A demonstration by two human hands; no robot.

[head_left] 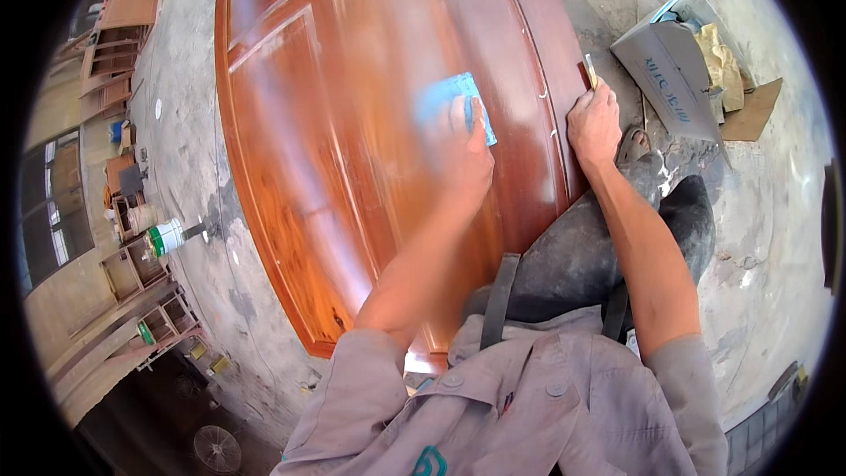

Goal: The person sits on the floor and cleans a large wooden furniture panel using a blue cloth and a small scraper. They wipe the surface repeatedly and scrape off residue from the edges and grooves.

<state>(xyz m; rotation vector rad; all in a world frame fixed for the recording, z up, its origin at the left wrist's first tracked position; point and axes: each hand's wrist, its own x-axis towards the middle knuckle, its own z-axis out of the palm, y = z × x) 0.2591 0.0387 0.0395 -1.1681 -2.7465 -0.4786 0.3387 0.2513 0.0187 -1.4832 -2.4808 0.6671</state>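
The left hand [471, 145], near the centre of the frame, is holding a blue pad [473, 97] flat against a reddish-brown wooden panel [300, 106]; its fingers are closing over the pad's lower part, though they and the pad's left side are showing blurred; the right hand [596, 123], right of centre, is curling narrowly around a thin strip [591, 70], whose pale end is sticking up past the fingers; that hand is lying at the panel's right edge, and I cannot tell whether it is pressing on the wood. The panel is filling the middle of the frame from the upper edge downward, its raised mouldings bearing pale streaks, its lower left looking more orange than its right side; light is glinting in a long band down its left half. The person's dark trousers [573, 256] are showing just below the right hand, and a grey shirt [529, 414] is filling the lower middle. In the upper right, a grey carton [661, 79] is standing open on the floor [758, 203], with crumpled brown paper [723, 62] poking out; at the left, a green-and-white bucket [166, 236] is appearing sideways; in the lower left, a round fan [217, 449] is showing against a dark area.
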